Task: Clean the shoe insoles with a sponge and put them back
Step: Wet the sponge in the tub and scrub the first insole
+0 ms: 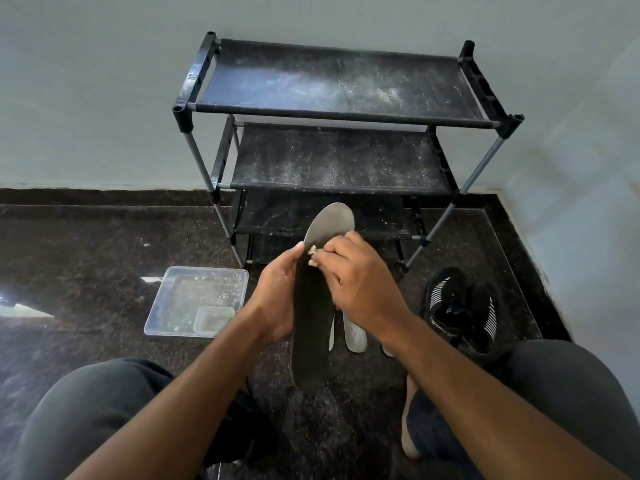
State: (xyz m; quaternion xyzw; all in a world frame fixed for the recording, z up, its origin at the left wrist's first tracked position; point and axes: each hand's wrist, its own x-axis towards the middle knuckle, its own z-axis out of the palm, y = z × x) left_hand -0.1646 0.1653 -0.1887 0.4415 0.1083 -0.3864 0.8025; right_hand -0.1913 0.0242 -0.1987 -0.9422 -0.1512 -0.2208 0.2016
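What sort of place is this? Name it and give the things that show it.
Probably a corner of a home, perhaps an entryway, with someone sitting on the floor. A dusty black shoe rack stands against the plain wall, black sneakers sit on the dark speckled floor, and a clear plastic tray lies nearby.

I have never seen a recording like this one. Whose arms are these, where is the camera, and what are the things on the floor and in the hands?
There is no machine here. A person wears one camera on the head, looking down at their own arms and knees.

The left hand grips a long insole, dark on one side and grey at its far end. The right hand pinches a small pale sponge against it.

On the dark floor lie a clear plastic tray at the left, a pair of black shoes at the right, and more pale insoles under the hands. Behind stands a dusty black shoe rack against the wall.
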